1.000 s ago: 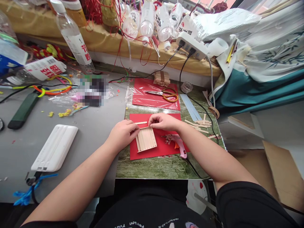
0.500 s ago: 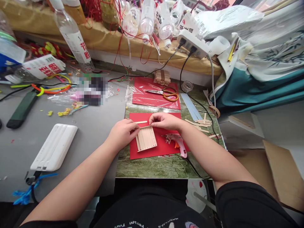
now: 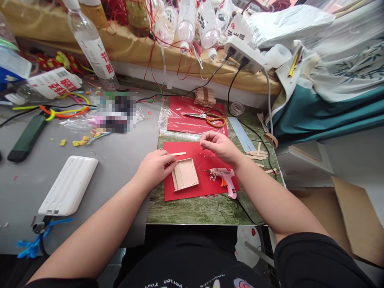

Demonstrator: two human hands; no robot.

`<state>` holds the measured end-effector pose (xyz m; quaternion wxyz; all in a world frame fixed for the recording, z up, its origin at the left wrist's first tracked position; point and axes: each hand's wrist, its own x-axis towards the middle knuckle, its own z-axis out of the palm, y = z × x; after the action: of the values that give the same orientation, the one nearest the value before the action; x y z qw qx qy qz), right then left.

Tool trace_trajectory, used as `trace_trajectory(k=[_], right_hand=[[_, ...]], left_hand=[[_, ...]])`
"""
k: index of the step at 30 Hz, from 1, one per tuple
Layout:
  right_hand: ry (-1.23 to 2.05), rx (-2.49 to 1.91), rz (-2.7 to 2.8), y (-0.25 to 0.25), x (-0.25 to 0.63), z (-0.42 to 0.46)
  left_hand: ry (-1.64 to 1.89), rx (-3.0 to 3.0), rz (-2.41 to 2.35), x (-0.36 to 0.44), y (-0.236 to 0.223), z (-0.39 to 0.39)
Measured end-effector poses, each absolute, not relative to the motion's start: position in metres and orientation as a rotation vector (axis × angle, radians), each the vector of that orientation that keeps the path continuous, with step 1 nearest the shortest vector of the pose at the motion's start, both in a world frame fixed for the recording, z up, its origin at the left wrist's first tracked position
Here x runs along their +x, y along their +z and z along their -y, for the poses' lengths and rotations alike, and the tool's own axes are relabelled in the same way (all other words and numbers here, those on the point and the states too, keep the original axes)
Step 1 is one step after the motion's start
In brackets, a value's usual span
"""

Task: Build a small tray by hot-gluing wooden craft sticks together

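A small shallow tray of pale craft sticks (image 3: pixel 185 175) with low raised edges lies on a red card (image 3: pixel 207 188). My left hand (image 3: pixel 156 168) is closed on its upper left corner, thumb and fingers pinched there. Above and right of the tray, apart from it, my right hand (image 3: pixel 220 149) hovers with fingertips pinched together; anything between them is too small to make out. One loose craft stick (image 3: pixel 179 153) lies just beyond the left fingers. Below my right hand, a pink hot glue gun (image 3: pixel 226 180) rests on the card, nozzle toward the tray.
Scissors (image 3: pixel 220 119) lie on a wrapped red pack (image 3: pixel 180 120), with a bundle of craft sticks (image 3: pixel 205 97) behind. Loose sticks (image 3: pixel 258 154) and pale blue strips (image 3: pixel 241 134) are at right. A white power bank (image 3: pixel 69 186) sits left; cables run from a power strip (image 3: pixel 244 54).
My right hand has let go of the tray's upper right corner and moved up and right, still pinched. My left hand and the tray stay nearly in place.
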<state>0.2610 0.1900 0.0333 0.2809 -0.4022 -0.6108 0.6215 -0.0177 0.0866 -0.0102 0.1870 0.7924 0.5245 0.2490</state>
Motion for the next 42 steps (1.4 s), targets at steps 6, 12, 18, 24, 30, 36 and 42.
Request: trace_trajectory(k=[6,12,18,24,30,36,42], right_hand=[[1.448,-1.243,1.566,0.043,0.305,-0.194],[0.662,-1.411,2.08,0.04,0.302,-0.186],[0.804,-1.156,2.541,0.04,0.239,-0.159],[0.782,-1.228,2.638,0.03,0.225,-0.162],[0.841,-1.178,2.584,0.027,0.229,-0.16],[0.908,-1.223,2.543,0.024,0.231,-0.16],[1.054,-1.266,2.464,0.02,0.234,-0.158]], left_hand=[[0.708,2.212,-1.463,-0.018,-0.009,-0.086],[0.694,2.188,-1.483,-0.019,-0.011,-0.086],[0.663,2.176,-1.496,-0.02,-0.014,-0.087],[0.681,2.217,-1.485,-0.02,-0.017,-0.088],[0.687,2.213,-1.489,-0.019,-0.016,-0.088],[0.685,2.185,-1.503,-0.019,-0.015,-0.087],[0.68,2.18,-1.498,-0.018,-0.014,-0.088]])
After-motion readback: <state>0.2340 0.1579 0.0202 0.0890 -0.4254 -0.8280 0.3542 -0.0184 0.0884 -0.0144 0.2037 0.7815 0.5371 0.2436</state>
